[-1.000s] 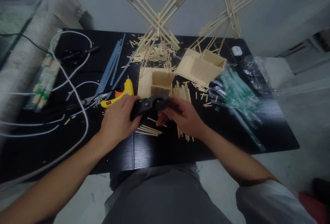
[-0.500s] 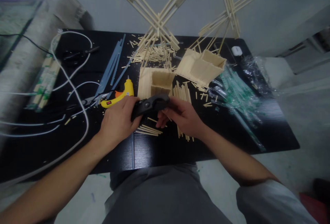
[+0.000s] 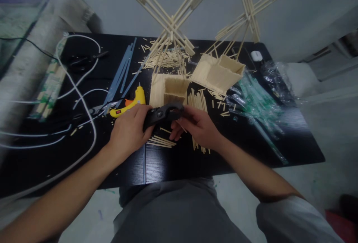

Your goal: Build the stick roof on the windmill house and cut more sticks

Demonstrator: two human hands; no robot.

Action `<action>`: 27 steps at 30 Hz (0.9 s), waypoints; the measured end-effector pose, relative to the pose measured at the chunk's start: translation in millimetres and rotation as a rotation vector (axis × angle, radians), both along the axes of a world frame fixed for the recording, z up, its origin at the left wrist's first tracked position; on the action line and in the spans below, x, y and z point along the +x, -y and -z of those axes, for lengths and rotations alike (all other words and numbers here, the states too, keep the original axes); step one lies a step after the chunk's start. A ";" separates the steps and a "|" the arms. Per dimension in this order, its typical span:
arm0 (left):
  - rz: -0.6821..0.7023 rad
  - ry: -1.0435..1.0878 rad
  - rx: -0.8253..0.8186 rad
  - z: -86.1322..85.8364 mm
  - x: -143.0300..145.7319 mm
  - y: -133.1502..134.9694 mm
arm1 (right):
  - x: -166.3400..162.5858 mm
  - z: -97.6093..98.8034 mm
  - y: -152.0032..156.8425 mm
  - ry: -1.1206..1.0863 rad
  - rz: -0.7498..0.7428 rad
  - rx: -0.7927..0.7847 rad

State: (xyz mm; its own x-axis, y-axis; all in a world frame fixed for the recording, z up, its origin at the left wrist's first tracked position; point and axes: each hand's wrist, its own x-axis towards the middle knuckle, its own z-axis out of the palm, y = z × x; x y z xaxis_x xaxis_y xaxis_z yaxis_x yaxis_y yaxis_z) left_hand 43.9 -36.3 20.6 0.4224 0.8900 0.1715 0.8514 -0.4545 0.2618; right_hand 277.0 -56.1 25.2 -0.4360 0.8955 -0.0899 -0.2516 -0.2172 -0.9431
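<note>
My left hand grips the handle end of a black cutter tool, held just above the black table. At the tool's jaw end my right hand has its fingers pinched; what they hold there is hidden. Beneath both hands lie loose wooden sticks. Just behind the tool stands a small open box built of sticks.
A yellow glue gun lies left of the box, with scissors and white cables further left. A second stick box and two tall crossed-stick frames stand behind. Crumpled clear wrappers lie at right.
</note>
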 end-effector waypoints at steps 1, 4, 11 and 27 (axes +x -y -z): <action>-0.006 -0.005 -0.009 0.2 0.0 0.2 | -0.1 0.3 0.0 -0.004 -0.001 0.000; -0.031 -0.032 -0.030 0.5 -0.5 1.3 | -0.5 1.2 -0.1 -0.013 0.002 0.000; -0.014 -0.039 0.002 -0.7 -0.5 0.4 | 0.5 2.6 -0.9 0.005 0.001 0.008; -0.041 -0.035 -0.060 -1.5 1.2 1.5 | 1.4 6.5 -2.8 -0.040 -0.034 -0.004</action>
State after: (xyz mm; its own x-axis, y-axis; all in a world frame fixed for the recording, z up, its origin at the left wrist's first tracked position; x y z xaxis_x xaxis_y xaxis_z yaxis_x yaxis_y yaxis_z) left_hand 45.2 -37.9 22.1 0.3899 0.9151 0.1029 0.8782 -0.4031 0.2575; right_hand 278.4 -53.3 18.6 -0.4691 0.8799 -0.0755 -0.2817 -0.2301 -0.9315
